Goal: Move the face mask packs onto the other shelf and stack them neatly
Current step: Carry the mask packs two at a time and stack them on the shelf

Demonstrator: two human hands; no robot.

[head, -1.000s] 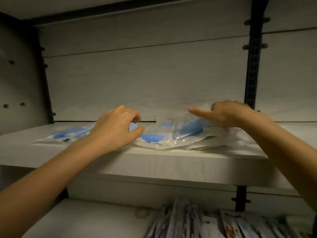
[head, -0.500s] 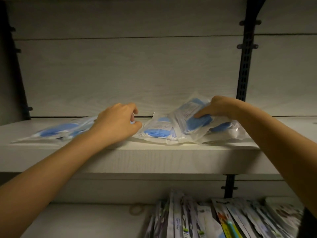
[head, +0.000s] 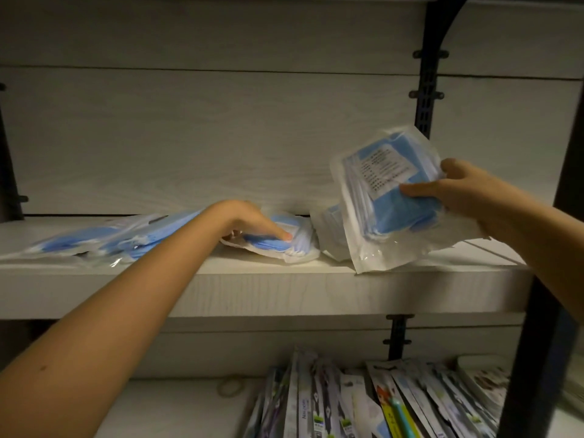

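Fingers (head: 417,193) of right hand (head: 467,197) pinch raised pack (head: 388,197) | left hand (head: 249,221) grips flat pack (head: 278,245) on shelf (head: 252,289)

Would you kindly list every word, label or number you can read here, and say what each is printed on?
White label on the held pack in the right hand: rows of tiny print, too small to read.
Shelf pack gripped by the left hand: no legible text.
Lower-shelf packets: vertical printing; one word seems to begin "Na", the rest blurred.
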